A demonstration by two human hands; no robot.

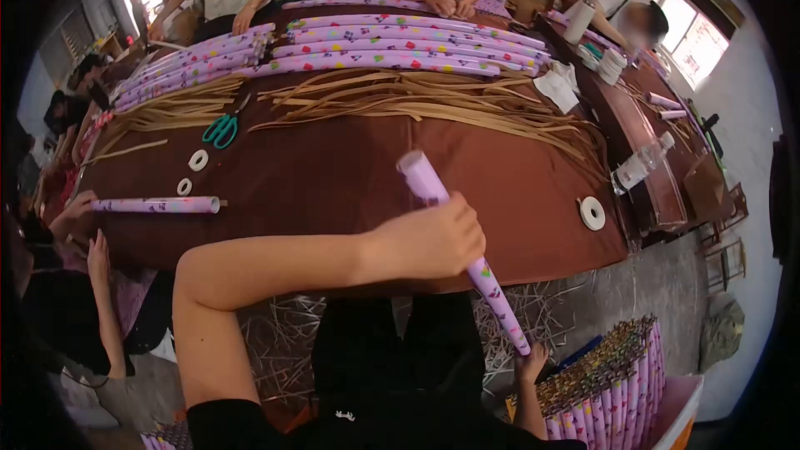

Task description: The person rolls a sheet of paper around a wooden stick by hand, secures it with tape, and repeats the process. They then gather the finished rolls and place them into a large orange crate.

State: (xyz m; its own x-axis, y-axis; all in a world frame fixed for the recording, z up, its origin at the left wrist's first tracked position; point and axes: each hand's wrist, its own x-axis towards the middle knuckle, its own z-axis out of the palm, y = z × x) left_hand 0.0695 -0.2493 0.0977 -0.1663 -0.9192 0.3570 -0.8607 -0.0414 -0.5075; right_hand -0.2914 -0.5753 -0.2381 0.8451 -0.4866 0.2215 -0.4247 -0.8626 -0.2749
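A purple patterned tube [497,307] slants from above the table's front edge down to the lower right. My left hand [454,237] is wrapped round its upper part, below the pale open end. At the tube's lower end, my right hand [531,362] has its fingers closed on the tip. Just below my right hand stands a dense bundle of similar purple tubes [612,400] in a box.
Purple rolls [400,46] and tan strips [417,96] lie across the table [317,175]. Teal scissors [220,130], tape rolls [592,213], and a plastic bottle [642,163] are on it. Co-workers sit around; one at left holds a tube [158,205]. Shredded strips [287,342] litter the floor.
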